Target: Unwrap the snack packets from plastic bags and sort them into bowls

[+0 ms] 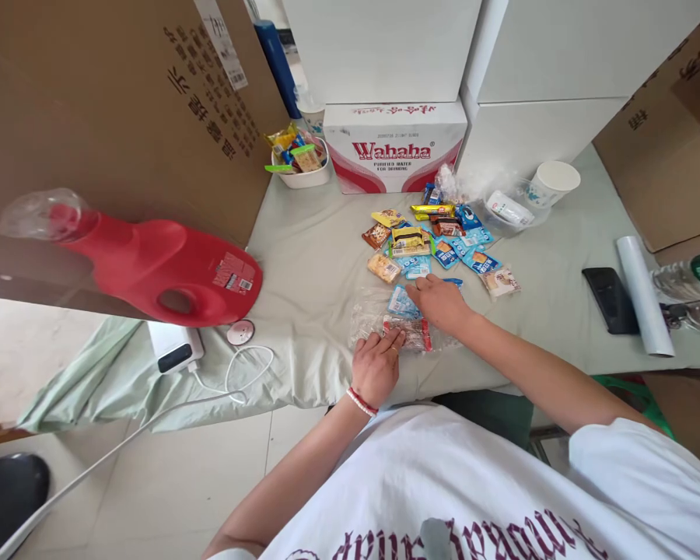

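My left hand (376, 364) lies with its fingers stretched over a clear plastic bag (365, 309) and the edge of a red-trimmed snack packet (418, 334). Just beyond it, my right hand (442, 305) has its fingers bent and drawn together at the edge of a light-blue snack packet (402, 302); its thumb is mostly hidden. Whether both packets are inside the bag or on top of it, I cannot tell. Past my right hand is a loose pile of small packets, including a yellow one (408, 238), a beige cracker packet (383, 268) and a whitish one (502, 281).
A white basket (306, 179) of snacks stands at the back left beside a Wahaha carton (393, 148). Left are a red jug (169, 272) and a white power bank (175, 348) with a cable. Right are a paper cup (553, 185), a plastic tub (510, 214) and a black phone (610, 300).
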Available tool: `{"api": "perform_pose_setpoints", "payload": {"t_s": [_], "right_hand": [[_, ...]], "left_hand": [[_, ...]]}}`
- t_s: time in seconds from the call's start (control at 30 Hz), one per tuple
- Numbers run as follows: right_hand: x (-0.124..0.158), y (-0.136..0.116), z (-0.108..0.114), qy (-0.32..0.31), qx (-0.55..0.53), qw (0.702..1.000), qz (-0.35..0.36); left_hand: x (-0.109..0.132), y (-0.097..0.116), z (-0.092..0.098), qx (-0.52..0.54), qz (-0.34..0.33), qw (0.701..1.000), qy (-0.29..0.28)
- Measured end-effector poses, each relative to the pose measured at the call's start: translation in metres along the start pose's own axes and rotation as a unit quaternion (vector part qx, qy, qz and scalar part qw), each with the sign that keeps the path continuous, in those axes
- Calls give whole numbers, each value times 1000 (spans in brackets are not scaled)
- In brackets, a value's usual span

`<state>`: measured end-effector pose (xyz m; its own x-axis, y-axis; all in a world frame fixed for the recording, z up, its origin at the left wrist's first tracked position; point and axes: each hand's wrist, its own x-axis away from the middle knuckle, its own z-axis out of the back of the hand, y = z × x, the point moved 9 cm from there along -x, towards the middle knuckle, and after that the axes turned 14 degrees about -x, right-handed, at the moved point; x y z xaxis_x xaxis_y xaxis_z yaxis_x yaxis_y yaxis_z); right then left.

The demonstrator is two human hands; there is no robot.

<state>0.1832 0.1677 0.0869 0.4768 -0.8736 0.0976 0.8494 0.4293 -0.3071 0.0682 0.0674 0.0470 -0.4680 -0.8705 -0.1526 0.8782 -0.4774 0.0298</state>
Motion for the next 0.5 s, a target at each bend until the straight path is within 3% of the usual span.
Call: {"api": "perform_pose_setpoints", "payload": {"t_s": [0.17,0.3,0.37,0.43,0.5], "right_hand": [[47,-41,-27,-56,-74,986,139],[69,-40,-59,-74,-153,973,158],[74,-36,-70,-69,-173,970,153],[77,-35,-77,-67,-175,970,153],[77,-37,-79,-59,-171,972,152]], "left_hand": [[0,-9,-11,120,35,992,-27],[3,-29,-18,212,25,977,-22],[9,-62,-18,260,86,962,18],[20,-109,-17,289,206,931,77],[30,-144,-21,299,296,902,99]]}}
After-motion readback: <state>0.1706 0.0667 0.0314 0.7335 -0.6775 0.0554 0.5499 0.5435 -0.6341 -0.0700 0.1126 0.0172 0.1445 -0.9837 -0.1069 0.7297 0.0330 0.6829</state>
